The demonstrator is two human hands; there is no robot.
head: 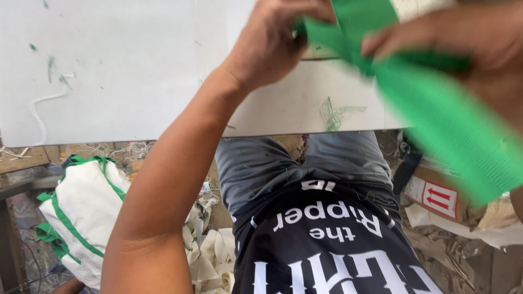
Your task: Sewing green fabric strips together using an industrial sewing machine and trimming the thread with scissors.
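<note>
A green strip (436,109) of ribbed fabric was held up between both hands above the far edge of a white table (109,71). The left hand (272,43) was raised at the top centre of the view, with its fingers closed on the strip's far end, where the fabric was folded. The right hand (479,49) was seen at the upper right, blurred, with its fingers pinched on the strip further along; from there the strip hung down and to the right, widening toward the near right, and its lower end was smeared by motion. The left forearm was stretched from the near left up across the table's edge. Loose green threads (335,114) were scattered on the table near its near edge, and a white cord (43,106) lay curled at the table's left. Below the table, grey trousers (261,163) and a black printed shirt (327,245) were visible. On the floor at the near left, a stack of white bags (81,212) trimmed in green was piled. At the right, a cardboard box (436,198) with red arrows lay among paper scraps, partly hidden behind the strip.
</note>
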